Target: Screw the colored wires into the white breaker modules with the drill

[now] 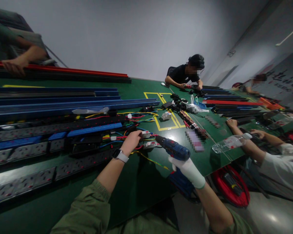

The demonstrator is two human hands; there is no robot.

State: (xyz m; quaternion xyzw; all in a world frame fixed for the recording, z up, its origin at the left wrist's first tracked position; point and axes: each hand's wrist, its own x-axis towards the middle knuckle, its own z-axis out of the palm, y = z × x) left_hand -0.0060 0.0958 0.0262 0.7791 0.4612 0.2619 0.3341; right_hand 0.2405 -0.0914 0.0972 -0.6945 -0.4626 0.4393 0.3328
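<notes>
My left hand (132,140), bare and with a watch at the wrist, has its fingers closed on a small white circuit breaker (146,134) with coloured wires. In a white glove, my right hand (185,169) grips a blue cordless drill (174,148) by its handle. The drill's bit points left, close to the breaker; whether it touches a screw is too small to tell. Just below lies a second white breaker (150,145), wired in red. A yellow-green wire (148,158) trails over the green table from there.
Long grey socket strips (85,163) and blue metal rails (88,104) cover the left side. Another white breaker (166,115) sits near yellow tape. A plastic bottle (231,143) lies at right, beside a co-worker's arms. Across the table, another person (185,74) handles a tool.
</notes>
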